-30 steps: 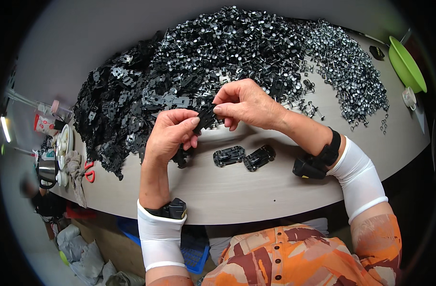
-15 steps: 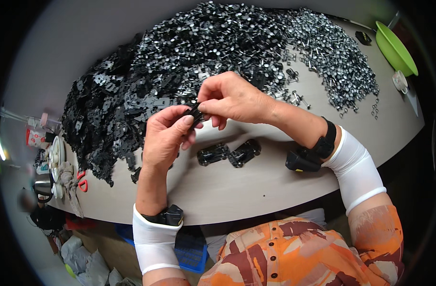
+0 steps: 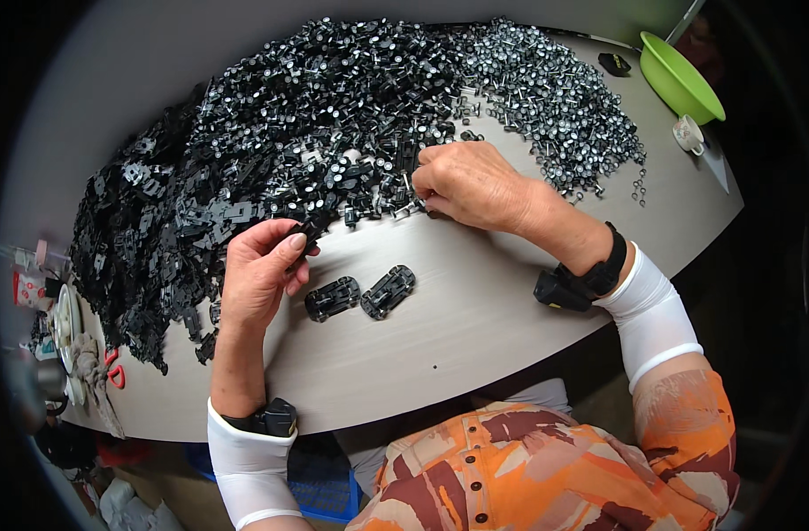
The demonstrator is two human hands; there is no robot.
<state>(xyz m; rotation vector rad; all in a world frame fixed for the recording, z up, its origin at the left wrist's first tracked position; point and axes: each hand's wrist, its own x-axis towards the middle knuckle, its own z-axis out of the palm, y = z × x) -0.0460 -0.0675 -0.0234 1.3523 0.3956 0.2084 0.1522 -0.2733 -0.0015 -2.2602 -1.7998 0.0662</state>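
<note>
My left hand (image 3: pixel 265 267) pinches a black toy car chassis (image 3: pixel 309 232) between thumb and fingers, near the front edge of the heap. My right hand (image 3: pixel 472 184) reaches down at the edge of a big heap of small wheel-and-axle pieces (image 3: pixel 334 106). Its fingers are curled together, and what lies between their tips is hidden. Between my forearms, two black toy car chassis with wheels, a left one (image 3: pixel 332 299) and a right one (image 3: pixel 389 292), lie side by side on the table (image 3: pixel 475 310).
A heap of flat black plastic plates (image 3: pixel 139 257) covers the left. Shiny small axle parts (image 3: pixel 555 106) spread at the back right, near a green basin (image 3: pixel 681 81) and a white cup (image 3: pixel 688 134). Red-handled scissors (image 3: pixel 114 370) and a cloth (image 3: pixel 89 367) lie far left.
My right hand has left the chassis in my left hand and moved right to the heap's edge. My left hand still holds the chassis. The whole view has shifted somewhat.
</note>
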